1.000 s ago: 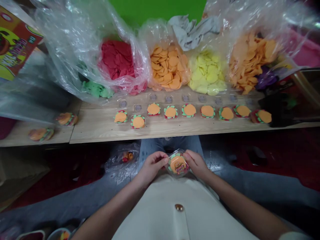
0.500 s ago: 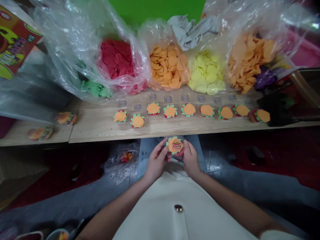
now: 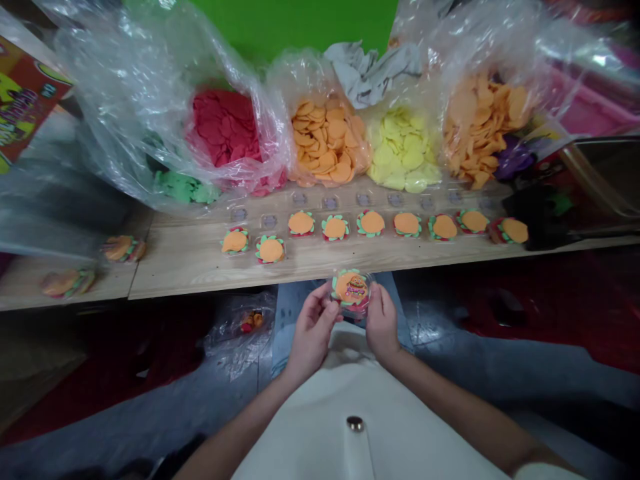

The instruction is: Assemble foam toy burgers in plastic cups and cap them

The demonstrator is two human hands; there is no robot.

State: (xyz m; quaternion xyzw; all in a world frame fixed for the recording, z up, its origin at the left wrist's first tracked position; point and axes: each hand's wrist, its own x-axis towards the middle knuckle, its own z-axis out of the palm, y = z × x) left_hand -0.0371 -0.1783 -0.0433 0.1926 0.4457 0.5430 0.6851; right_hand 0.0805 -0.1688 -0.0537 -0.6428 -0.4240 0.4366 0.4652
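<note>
A clear plastic tub (image 3: 351,292) holding a burger-shaped piece with a printed label on its orange top sits just in front of the wooden surface (image 3: 190,275), above the person's lap; the left hand (image 3: 313,333) and right hand (image 3: 383,325) grip it from either side, the fingers (image 3: 325,310) curled and pinching its rim. Along the surface, a row of open tubs with orange burger tops (image 3: 335,228) runs left to right, and empty tub hollows (image 3: 330,203) lie behind it; clear bags of red discs (image 3: 225,127), orange discs (image 3: 325,140), yellow discs (image 3: 403,150) and paler orange discs (image 3: 480,127) stand at the surface's far edge, with green discs (image 3: 183,188) partly hidden by plastic; a black object (image 3: 543,223) sits at its right end; below the surface, left of the left hand, a crumpled plastic bag (image 3: 240,333) holds a few small pieces.
</note>
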